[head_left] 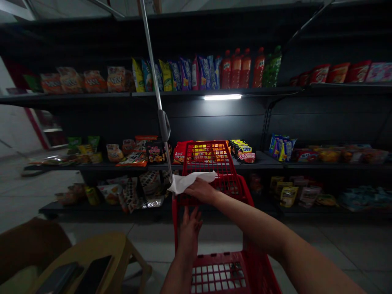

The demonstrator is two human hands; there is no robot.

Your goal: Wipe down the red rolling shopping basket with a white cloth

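A red shopping cart (228, 185) stands in front of me, its upper basket near the shelves and a lower basket (220, 277) close to me. My right hand (200, 191) presses a white cloth (190, 181) onto the upper basket's near rim, fingers closed on the cloth. Below it, my left hand (189, 232) rests with stretched fingers against the cart's red upright bar. A silver pole (156, 85) rises from the cart's left corner to the ceiling.
Dark shelves (214, 93) hold snack bags, red bottles (241, 67) and packets on three levels, lit by a strip light (222, 97). A tan plastic chair (101, 253) with dark flat items stands at lower left. Tiled floor lies around.
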